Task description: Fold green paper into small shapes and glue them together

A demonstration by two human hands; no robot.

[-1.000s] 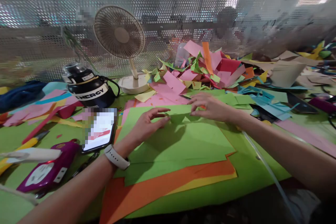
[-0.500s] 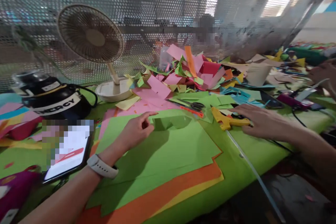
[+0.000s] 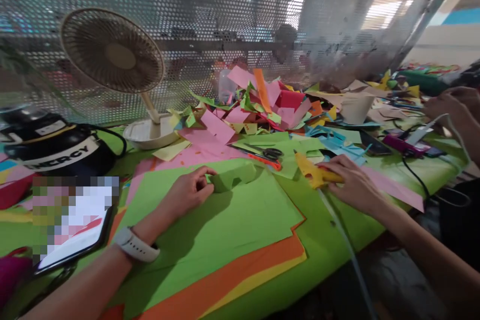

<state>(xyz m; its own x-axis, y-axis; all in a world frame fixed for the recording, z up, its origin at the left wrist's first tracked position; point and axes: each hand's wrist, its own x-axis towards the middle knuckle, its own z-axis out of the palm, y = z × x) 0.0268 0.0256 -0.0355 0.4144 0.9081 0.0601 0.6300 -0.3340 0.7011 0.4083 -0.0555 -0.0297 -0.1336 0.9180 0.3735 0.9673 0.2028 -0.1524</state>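
My left hand, with a white watch band on its wrist, pinches the edge of a small folded green paper piece. That piece rests on large green sheets, which overlap orange and yellow paper. On the right, my right hand has its fingers around the handle of a yellow glue gun. The tool's pale cord hangs down over the table edge. Black-handled scissors and an orange-handled pair lie behind the sheets.
A fan and a black bottle stand at the left, near a phone. Paper scraps are heaped behind. At the right are a cup, a purple power strip and another person's hands.
My right hand has closed on the yellow glue gun, which has turned slightly. A pink paper strip now shows beyond my right hand. The view has shifted a little to the right.
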